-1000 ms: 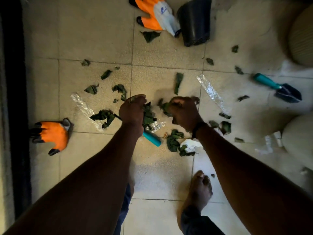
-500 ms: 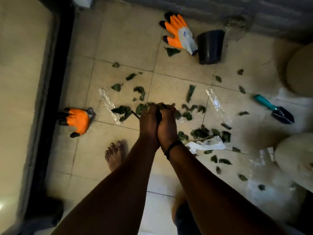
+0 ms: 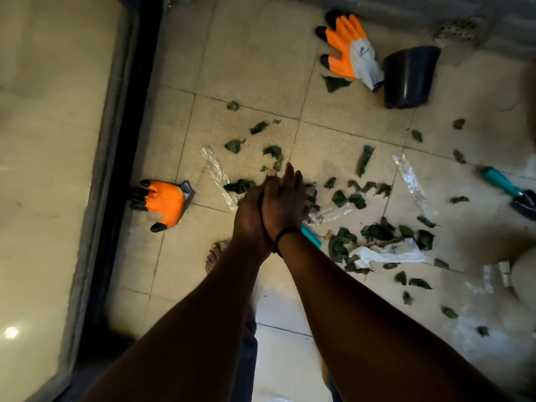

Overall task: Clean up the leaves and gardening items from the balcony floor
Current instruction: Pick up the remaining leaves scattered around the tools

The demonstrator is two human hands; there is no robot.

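Right hand (image 3: 285, 203) newly flattened; pot (image 3: 409, 78) seemingly empty.

Dark green leaves (image 3: 377, 232) speckle beige tiles (image 3: 249, 68), with orange-and-grey gloves (image 3: 348, 47), a black pot (image 3: 409, 76) and teal-handled trowel (image 3: 504, 185) at upper right.

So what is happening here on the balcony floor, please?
A person is standing over a tiled floor littered with torn green leaves. The left hand and right hand are pressed together above the mess; whether they hold leaves cannot be seen. Two orange gloves, a black pot on its side, a teal trowel and plastic scraps lie uncollected.
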